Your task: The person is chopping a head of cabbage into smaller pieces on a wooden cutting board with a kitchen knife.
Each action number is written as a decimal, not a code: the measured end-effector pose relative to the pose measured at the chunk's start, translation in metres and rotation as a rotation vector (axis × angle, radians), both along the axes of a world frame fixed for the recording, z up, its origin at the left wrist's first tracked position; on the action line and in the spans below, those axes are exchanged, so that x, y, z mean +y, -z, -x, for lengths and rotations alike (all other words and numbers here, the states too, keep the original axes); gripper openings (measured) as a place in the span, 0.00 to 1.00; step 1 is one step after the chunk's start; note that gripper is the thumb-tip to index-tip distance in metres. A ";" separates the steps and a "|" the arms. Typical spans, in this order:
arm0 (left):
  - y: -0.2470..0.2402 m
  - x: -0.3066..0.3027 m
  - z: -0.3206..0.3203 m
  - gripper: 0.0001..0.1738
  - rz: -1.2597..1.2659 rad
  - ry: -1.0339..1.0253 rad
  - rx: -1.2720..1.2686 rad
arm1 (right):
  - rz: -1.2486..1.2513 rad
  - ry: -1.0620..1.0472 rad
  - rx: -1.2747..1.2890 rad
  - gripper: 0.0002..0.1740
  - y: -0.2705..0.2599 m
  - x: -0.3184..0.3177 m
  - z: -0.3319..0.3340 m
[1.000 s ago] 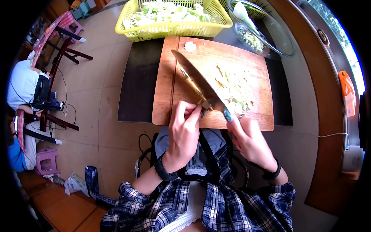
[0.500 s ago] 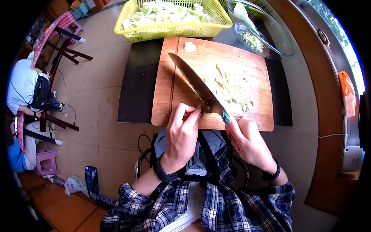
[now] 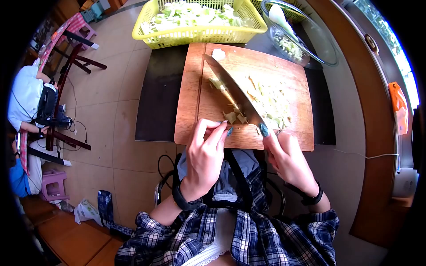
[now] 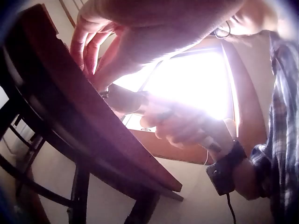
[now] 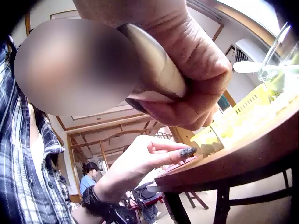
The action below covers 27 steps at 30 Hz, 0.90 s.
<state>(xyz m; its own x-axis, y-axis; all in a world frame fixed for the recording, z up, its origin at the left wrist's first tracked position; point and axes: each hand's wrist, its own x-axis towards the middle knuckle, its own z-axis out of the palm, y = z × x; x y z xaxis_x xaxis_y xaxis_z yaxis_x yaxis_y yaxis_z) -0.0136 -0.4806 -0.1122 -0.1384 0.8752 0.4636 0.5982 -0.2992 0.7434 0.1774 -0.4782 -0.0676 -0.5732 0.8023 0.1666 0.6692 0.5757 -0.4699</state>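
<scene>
My right hand [image 3: 290, 159] grips a kitchen knife [image 3: 234, 92], forefinger along the base of its blade. In the right wrist view its pale handle [image 5: 161, 70] sits inside the curled fingers. The blade slants over the wooden cutting board [image 3: 195, 106], tip to the far left. Along its left side lie pale green vegetable pieces [image 3: 230, 117]; finely chopped bits [image 3: 277, 104] spread on its right. My left hand [image 3: 205, 153] has bent fingers and thumb at the board's near part, fingertips right by the cut pieces. I cannot tell whether they pinch one.
Beyond the board stands a yellow basket [image 3: 199, 35] of sliced greens. At the back right is a glass bowl [image 3: 326, 51] with chopped bits and a white spoon [image 3: 279, 17]. A white lump [image 3: 218, 54] lies near the board's far edge. People sit at the far left.
The blade first shifted left and toward me, then moved right, uncovering cut pieces on its left. My left hand has drawn slightly back and left from those pieces.
</scene>
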 end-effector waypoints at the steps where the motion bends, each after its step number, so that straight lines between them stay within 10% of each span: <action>1: 0.000 0.000 0.001 0.12 0.002 -0.003 0.001 | 0.025 -0.001 -0.005 0.21 -0.007 0.002 0.000; 8: -0.007 0.002 0.007 0.14 0.024 -0.038 0.030 | 0.218 0.071 0.102 0.26 -0.022 -0.007 0.001; 14: -0.004 0.007 0.005 0.13 -0.010 -0.007 0.050 | -0.096 -0.118 -0.022 0.28 -0.002 0.002 0.009; 17: -0.002 0.009 0.004 0.12 -0.027 0.017 0.045 | 0.376 -0.010 0.019 0.28 -0.012 0.003 0.009; 23: 0.004 0.009 -0.002 0.10 -0.041 0.067 0.067 | -0.073 0.000 0.031 0.25 -0.016 -0.008 0.000; 25: 0.003 0.007 -0.003 0.11 -0.035 0.077 0.056 | 0.173 -0.039 0.128 0.22 -0.016 -0.001 0.002; 26: 0.002 0.005 -0.001 0.11 -0.030 0.060 0.058 | 0.700 0.258 0.059 0.19 -0.033 0.005 0.012; 27: 0.000 0.004 0.000 0.12 -0.024 0.041 0.061 | -0.101 -0.071 0.013 0.18 -0.017 0.002 0.014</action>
<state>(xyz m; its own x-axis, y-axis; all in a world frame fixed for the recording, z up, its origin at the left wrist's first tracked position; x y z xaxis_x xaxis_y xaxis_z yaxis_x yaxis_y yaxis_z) -0.0141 -0.4770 -0.1120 -0.0730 0.8679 0.4914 0.6291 -0.3423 0.6979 0.1631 -0.4761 -0.0502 -0.6253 0.7385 0.2523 0.6192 0.6663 -0.4156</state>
